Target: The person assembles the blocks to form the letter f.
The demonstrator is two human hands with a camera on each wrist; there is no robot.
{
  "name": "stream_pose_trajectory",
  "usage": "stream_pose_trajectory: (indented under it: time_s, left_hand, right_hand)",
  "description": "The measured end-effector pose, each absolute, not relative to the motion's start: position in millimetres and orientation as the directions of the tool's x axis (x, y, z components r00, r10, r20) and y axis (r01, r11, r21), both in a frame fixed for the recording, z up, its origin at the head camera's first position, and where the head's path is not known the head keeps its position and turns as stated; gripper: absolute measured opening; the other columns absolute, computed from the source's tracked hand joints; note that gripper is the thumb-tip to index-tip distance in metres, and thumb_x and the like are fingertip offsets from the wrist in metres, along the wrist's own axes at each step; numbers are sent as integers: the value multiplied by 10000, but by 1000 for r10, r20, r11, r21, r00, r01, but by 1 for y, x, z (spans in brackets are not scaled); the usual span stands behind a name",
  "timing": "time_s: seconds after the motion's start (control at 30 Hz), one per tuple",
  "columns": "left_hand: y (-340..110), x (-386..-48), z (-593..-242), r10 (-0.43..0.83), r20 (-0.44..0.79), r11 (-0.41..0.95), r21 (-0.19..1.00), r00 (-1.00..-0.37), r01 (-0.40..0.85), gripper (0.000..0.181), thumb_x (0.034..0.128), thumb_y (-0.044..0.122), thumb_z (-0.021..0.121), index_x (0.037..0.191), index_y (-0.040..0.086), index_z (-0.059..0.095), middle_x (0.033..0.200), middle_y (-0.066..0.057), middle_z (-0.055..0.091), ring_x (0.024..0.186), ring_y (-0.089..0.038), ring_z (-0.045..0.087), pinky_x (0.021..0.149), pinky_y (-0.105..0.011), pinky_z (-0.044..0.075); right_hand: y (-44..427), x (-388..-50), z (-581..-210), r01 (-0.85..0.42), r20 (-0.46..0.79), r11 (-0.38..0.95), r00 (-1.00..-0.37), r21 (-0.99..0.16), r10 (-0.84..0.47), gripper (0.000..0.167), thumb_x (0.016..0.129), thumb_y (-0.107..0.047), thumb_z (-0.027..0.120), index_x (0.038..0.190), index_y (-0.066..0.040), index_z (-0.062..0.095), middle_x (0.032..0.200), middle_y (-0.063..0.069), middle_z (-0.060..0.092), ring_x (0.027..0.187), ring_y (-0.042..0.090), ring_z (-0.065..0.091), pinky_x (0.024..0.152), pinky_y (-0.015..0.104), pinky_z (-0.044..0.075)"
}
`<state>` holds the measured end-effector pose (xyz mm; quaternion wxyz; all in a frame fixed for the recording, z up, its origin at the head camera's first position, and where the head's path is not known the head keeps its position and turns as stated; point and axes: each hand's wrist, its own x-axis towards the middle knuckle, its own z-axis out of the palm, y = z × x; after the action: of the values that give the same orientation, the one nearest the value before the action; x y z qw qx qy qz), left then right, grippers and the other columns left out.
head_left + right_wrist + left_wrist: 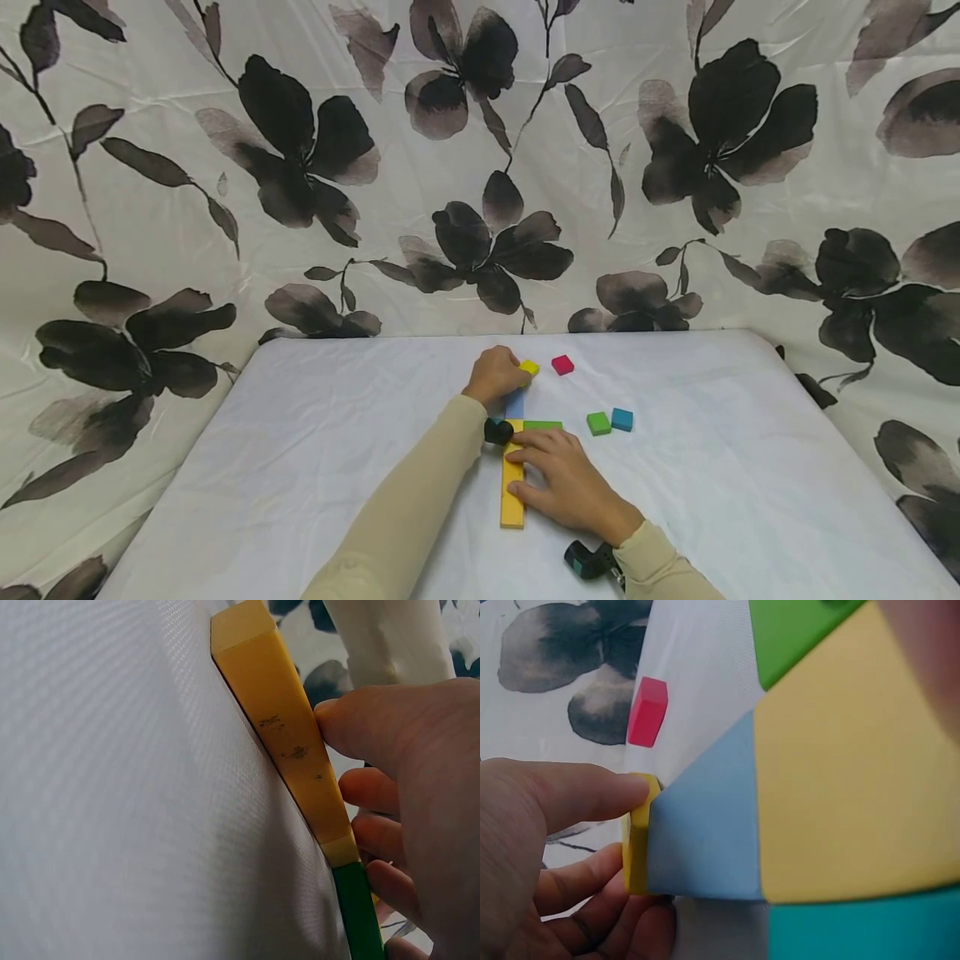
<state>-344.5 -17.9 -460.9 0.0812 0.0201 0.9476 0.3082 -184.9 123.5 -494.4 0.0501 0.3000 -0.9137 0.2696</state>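
Note:
My left hand [495,375] pinches a small yellow block [637,851] between thumb and fingers. That block sits against the far end of a light blue block [705,817]. The blue block meets a long yellow block [512,504] lying lengthwise towards me. On the long block's right is a green bar [543,425]; a teal block [862,926] shows on its other side in the left wrist view, mostly hidden by my left wrist in the head view. My right hand [558,475] rests its fingertips on the long yellow block, fingers spread and relaxed.
A red block [562,365] lies to the right of the small yellow one. Nearer, a small green block [598,423] and a blue block [622,419] lie side by side. Everything rests on a white-covered table [315,433] before a floral cloth [480,150].

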Motion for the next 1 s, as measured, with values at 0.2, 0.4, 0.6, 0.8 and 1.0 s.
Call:
stream_pose_trajectory:
  time_s: [0.2,0.4,0.6,0.8,1.0]
  left_hand:
    - [-21,-346,-462,103,-150,807,591,-983,-6,333,830,301,802,1021,55,685,978,-56,647,864,-212,580,820,-352,524]
    - [-22,-347,-462,112,-162,796,606,-980,-9,338,835,312,803,1025,57,688,996,-57,644,877,-217,573,837,-359,522]
    - [-23,-350,-464,122,-175,796,606,-977,-9,346,837,335,805,1024,69,687,1010,-47,637,885,-209,566,839,-348,516]
    - [-25,-352,-466,129,-185,795,607,-974,-11,349,838,348,807,1021,78,683,1020,-44,632,898,-209,567,849,-350,516]
    - [-26,-356,-469,137,-184,792,610,-973,-4,355,837,352,807,1037,86,684,1030,-45,636,911,-207,569,856,-353,517]
  right_hand:
    - [123,-185,-494,-581,257,676,-812,-454,-524,365,932,-450,686,1220,-227,717,1407,-57,553,1322,158,430,1133,492,277]
    - [124,-185,-494,-586,262,672,-808,-452,-528,364,936,-457,680,1217,-228,718,1412,-61,552,1324,148,427,1133,478,278]
    - [124,-185,-494,-590,260,669,-805,-453,-533,369,939,-453,681,1221,-218,717,1413,-52,552,1327,156,425,1132,486,277]
    - [124,-185,-495,-588,258,672,-806,-450,-532,366,936,-443,684,1225,-221,715,1422,-58,543,1335,161,423,1135,490,275]
    - [123,-185,-495,-591,270,673,-805,-444,-529,359,932,-435,691,1222,-225,717,1419,-56,546,1336,166,426,1132,497,276]
